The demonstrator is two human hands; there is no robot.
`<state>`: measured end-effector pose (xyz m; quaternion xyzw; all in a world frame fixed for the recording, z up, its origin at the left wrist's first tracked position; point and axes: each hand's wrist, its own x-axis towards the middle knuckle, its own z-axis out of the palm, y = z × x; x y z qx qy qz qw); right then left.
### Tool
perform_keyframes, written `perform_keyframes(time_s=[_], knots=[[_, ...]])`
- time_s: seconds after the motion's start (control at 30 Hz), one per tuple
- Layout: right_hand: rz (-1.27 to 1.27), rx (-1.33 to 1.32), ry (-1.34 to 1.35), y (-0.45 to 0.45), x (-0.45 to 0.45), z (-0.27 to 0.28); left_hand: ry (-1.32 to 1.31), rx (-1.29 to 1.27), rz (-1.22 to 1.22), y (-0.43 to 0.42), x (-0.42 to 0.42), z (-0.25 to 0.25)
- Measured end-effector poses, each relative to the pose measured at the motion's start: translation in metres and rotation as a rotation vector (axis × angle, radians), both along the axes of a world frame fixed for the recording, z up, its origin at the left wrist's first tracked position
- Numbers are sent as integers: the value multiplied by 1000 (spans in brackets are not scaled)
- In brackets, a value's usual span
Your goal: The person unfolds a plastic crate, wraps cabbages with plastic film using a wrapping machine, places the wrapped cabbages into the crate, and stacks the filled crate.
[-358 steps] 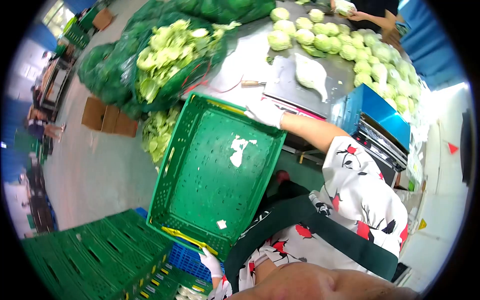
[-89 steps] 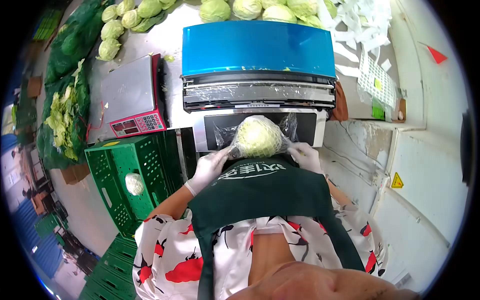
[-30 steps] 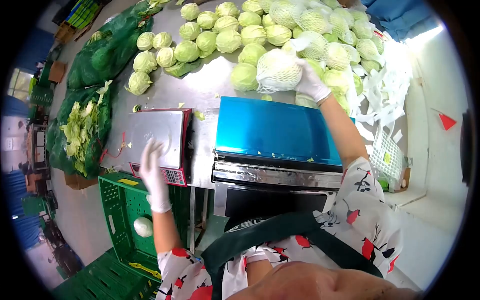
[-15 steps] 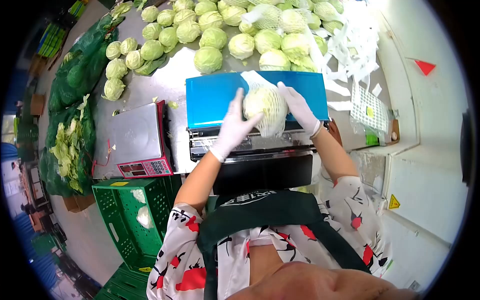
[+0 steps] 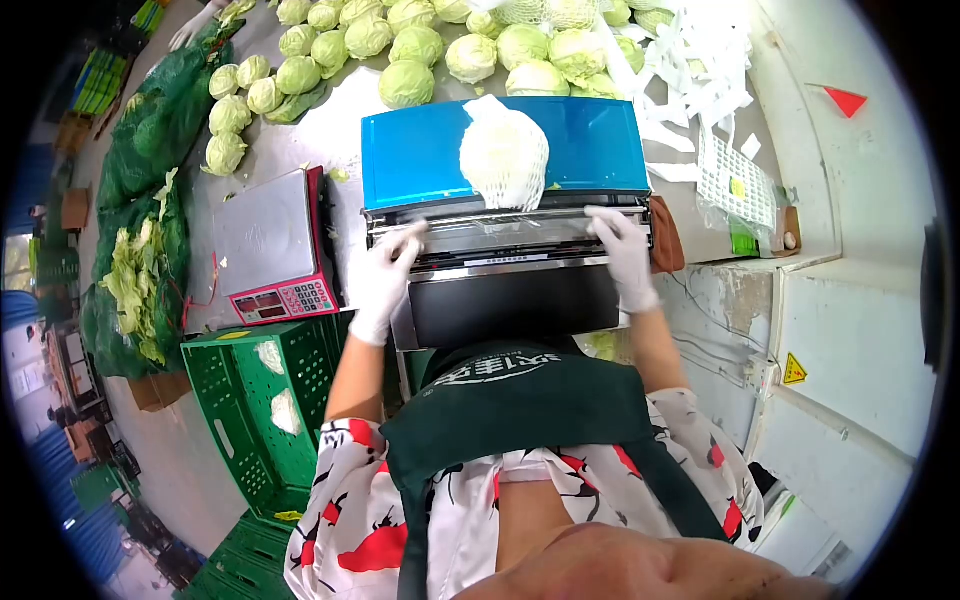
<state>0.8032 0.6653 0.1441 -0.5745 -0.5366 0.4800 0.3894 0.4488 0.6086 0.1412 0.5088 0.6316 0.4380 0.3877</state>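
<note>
A cabbage in a white foam net lies on the blue top of a film-wrapping machine, with neither hand touching it. My left hand, in a white glove, is at the left end of the machine's front slot, fingers pinched at the edge of the clear plastic film. At the right end, my gloved right hand has its fingertips closed on the film's other side. The film stretches between both hands and is hard to see against the metal rollers. Below it is the machine's black front plate.
Loose cabbages cover the back of the table. White foam nets lie at the back right. Left stand a scale, a green crate and green mesh sacks. Another person's gloved hand shows at the upper left.
Both hands have let go of the netted cabbage, now resting on the blue top, and have come down toward me to the film. Another person's hand has appeared at the upper left.
</note>
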Motion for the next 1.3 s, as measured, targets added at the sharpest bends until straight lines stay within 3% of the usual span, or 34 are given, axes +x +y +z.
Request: perform_keyframes(time_s=[0.07,0.13,0.17,0.2,0.27,0.3,0.33,0.4,0.47,0.53,0.67,0.73,0.77,0.83,0.93,1.0,1.03,1.07,1.17,1.27,1.3], knots=[[181,-118,-26,-16,17,56,44,61,-330,-16,-20,35],[598,-138,-38,-17,41,111,-51,-212,-519,-22,-37,102],[811,-71,-2,-11,50,129,-165,-157,-573,-20,-60,108],[870,6,143,1,46,154,-268,-67,-457,-13,-61,113],[741,131,204,41,38,154,-317,128,-241,20,-50,116],[635,178,203,63,26,153,-262,214,-126,46,-39,114],[448,194,146,84,-8,154,-86,253,-176,78,-37,104],[692,405,-323,137,-40,105,248,167,-321,116,-33,43],[833,677,-545,168,-71,27,539,245,-428,139,-13,-8],[882,192,-126,166,-94,22,193,108,-438,148,10,-24],[693,22,99,153,-88,-10,-345,-45,-371,137,17,-9],[573,-256,196,109,-86,41,-606,-228,-290,106,31,22],[547,-314,132,85,-78,50,-495,-211,-301,89,33,18],[563,-513,55,38,-54,64,-473,-474,-397,44,42,45],[571,-798,84,-39,-29,73,-306,-634,-704,-12,48,33],[510,-811,299,-73,-32,53,-588,-694,-715,-50,54,-33],[449,-1011,280,-75,-35,58,-721,-952,-598,-43,57,0],[472,-1060,265,-74,-32,42,-757,-923,-537,-54,60,-32],[405,-1198,326,-66,-36,15,-694,-1054,-487,-50,55,-26],[369,-1273,734,-89,-12,-18,-928,-1098,-441,-77,38,-23],[292,-1227,925,-95,-20,0,-1035,-1054,-424,-93,32,-28]])
